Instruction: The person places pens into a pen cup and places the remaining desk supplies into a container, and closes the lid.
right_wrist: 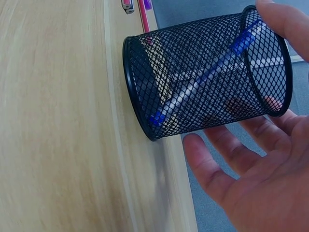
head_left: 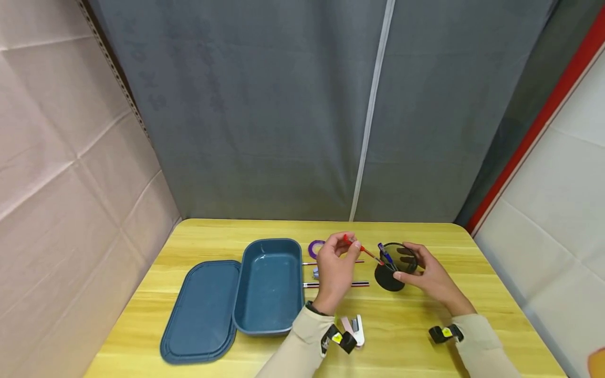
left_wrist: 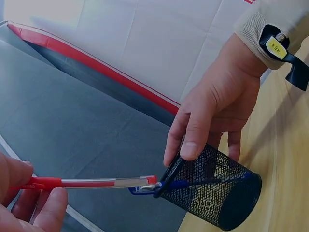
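My left hand point(head_left: 336, 273) pinches a red pen point(left_wrist: 91, 183) between thumb and fingers. The pen's clear end points at the mouth of a black mesh pen holder point(left_wrist: 212, 188), close to its rim. Thumb and fingers of my right hand point(head_left: 437, 281) grip that holder near the rim, its mouth leaning towards the left hand. Inside the mesh lies a blue pen point(right_wrist: 203, 77), slanting from base to rim, with its blue clip end sticking out. Whether the holder's base touches the table is unclear.
Left of my hands stands an open blue box point(head_left: 269, 283), its blue lid point(head_left: 203, 310) lying beside it. Striped pencils point(head_left: 360, 284), a purple tape roll point(head_left: 312, 249) and a small blue item point(head_left: 315, 273) lie partly behind my left hand. A pink-and-white stapler point(head_left: 357, 331) lies nearer.
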{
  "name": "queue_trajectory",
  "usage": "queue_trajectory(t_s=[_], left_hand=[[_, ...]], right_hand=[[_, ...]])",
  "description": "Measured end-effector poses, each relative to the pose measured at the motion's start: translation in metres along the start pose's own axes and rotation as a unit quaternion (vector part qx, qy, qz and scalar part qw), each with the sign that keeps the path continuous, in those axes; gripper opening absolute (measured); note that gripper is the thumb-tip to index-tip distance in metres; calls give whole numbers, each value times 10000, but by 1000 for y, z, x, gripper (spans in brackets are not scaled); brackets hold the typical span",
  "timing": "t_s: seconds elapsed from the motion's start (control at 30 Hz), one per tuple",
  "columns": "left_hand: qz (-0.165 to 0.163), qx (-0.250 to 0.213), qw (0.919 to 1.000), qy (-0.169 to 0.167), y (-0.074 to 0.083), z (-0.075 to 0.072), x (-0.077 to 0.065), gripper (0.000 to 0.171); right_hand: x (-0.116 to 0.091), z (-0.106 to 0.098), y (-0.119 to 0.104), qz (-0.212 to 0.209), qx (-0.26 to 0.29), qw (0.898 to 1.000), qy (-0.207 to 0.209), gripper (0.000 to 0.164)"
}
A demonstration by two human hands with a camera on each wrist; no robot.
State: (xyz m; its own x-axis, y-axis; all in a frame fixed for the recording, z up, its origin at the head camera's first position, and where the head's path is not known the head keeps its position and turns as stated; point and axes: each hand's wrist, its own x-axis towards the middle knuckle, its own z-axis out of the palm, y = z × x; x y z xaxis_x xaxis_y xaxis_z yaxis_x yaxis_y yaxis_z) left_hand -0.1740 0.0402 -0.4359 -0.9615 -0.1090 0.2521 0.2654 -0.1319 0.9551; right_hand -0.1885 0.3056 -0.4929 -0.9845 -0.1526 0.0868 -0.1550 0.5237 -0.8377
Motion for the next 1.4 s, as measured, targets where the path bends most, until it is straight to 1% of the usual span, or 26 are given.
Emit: queue_trajectory(t_s=[0.2,0.43,0.5,0.67,0.83,0.93,1.07,1.23,1.33,1.4], left_hand=[[-18,-140,9999,-13,0,9,6,19],[-182,-377,9991,-117,-8,23,13,19],[-214,-385,9989,-159,-11,27,14,19],[-213,-62,9995,-207,-19,34,14,19],[-183,328,9991,-216,-27,38,11,19],[-148,536,9982,-215,-30,39,10,20],[-108,682,9972,-280,-33,39,9,20],[-93,1015,9941,-377,-37,39,8,21],[-155,1140,9923,-461,-39,39,7,23],[-241,1130,9920,-512,-39,38,7,23]], right_hand=[[1,2,0,35,-38,10000,-13,87],[2,0,3,17,-112,9999,-5,86],[1,0,4,26,-117,9999,2,86],[0,-1,5,13,-110,9999,21,85],[0,1,4,-1,-94,10000,9,86],[0,2,4,7,-67,10000,21,86],[1,2,4,7,-16,10000,15,85],[1,3,4,-61,64,10000,-1,85],[1,3,4,-63,42,10000,25,85],[1,3,4,-77,-3,10000,22,85]])
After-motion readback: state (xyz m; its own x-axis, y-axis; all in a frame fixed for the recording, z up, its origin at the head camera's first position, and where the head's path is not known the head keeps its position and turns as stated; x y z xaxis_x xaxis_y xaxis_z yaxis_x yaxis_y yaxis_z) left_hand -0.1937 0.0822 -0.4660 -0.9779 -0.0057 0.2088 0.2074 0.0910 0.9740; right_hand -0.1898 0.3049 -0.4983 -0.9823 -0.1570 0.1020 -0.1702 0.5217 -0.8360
